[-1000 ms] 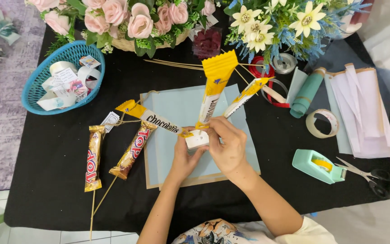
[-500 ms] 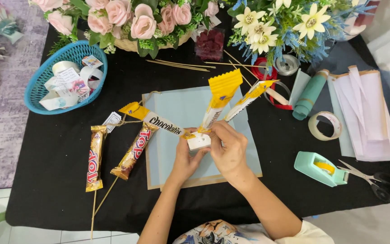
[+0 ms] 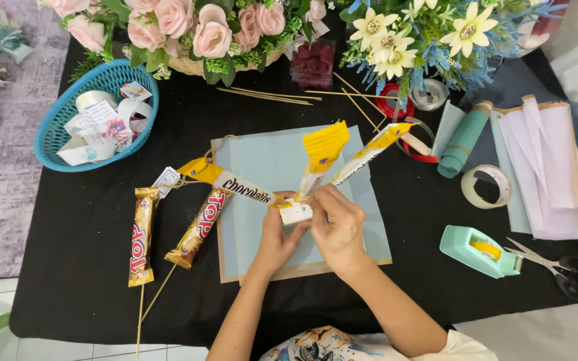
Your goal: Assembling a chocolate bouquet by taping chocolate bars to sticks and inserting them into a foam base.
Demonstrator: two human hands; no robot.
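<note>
Both my hands meet over a pale blue paper sheet point(image 3: 262, 167) on the black table. My left hand point(image 3: 277, 235) and my right hand point(image 3: 334, 224) pinch a small white block point(image 3: 296, 214) where several snack wrappers join. A yellow wrapper point(image 3: 321, 152) stands up from it, a yellow-and-white bar point(image 3: 369, 152) leans right, and a third bar point(image 3: 232, 184) points left. Two gold-and-red chocolate bars on skewers point(image 3: 140, 235) point(image 3: 199, 226) lie to the left.
A blue basket point(image 3: 55, 144) of tape rolls and tags sits far left. Pink roses point(image 3: 202, 27) and white-blue flowers point(image 3: 423, 33) line the back. Loose skewers point(image 3: 269, 95), ribbon spools point(image 3: 396, 107), a teal roll point(image 3: 463, 140), clear tape point(image 3: 486, 186), wrapping paper point(image 3: 550, 167), a tape dispenser point(image 3: 479, 251), scissors point(image 3: 556, 267) lie right.
My hands stay on the white block, with only small finger shifts. The camera view has drifted slightly; the wrappers keep their fan shape.
</note>
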